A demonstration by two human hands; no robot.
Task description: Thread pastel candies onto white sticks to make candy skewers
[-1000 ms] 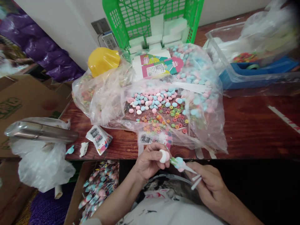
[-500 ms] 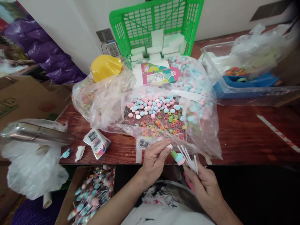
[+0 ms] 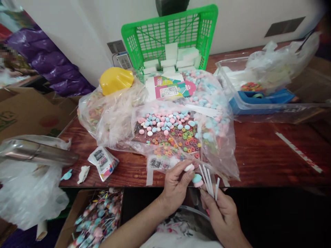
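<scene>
I find the left hand (image 3: pixel 176 186) pinching a white candy (image 3: pixel 189 167); the right hand (image 3: pixel 222 206) has its fingers gripping white sticks (image 3: pixel 210 184). I note blue and pink candies (image 3: pixel 197 179) between them.

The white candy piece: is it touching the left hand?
Touching: the head view shows the left hand pinching the white candy piece between thumb and finger.

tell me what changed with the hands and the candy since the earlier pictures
The right hand turned: its white sticks now point up and away from the body, not down toward the lap. The left hand brought the white candy closer to the blue and pink candies. No new grasp or release is clear. The green basket and card stack stayed put.
</scene>
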